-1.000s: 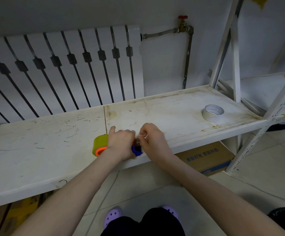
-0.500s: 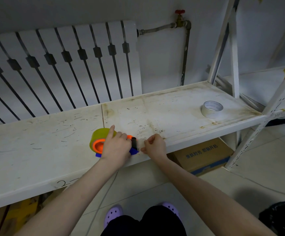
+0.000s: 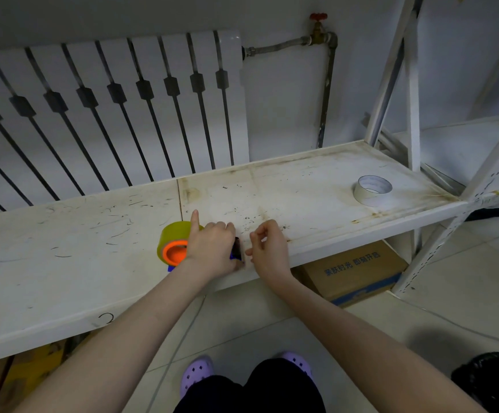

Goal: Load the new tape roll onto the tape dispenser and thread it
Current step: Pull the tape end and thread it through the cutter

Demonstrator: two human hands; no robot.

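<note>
Gripping tape dispenser – left hand fingers clamped | right hand fingers pinched together just beside – tape unclear

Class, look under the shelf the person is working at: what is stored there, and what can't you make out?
Under the shelf, a cardboard box with blue print sits on the floor. At far left, something yellowish shows beneath it, unclear what. The shelf hides the rest.

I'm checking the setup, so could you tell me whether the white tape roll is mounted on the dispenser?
No, the white tape roll lies alone on the shelf, far right of both hands.
</note>
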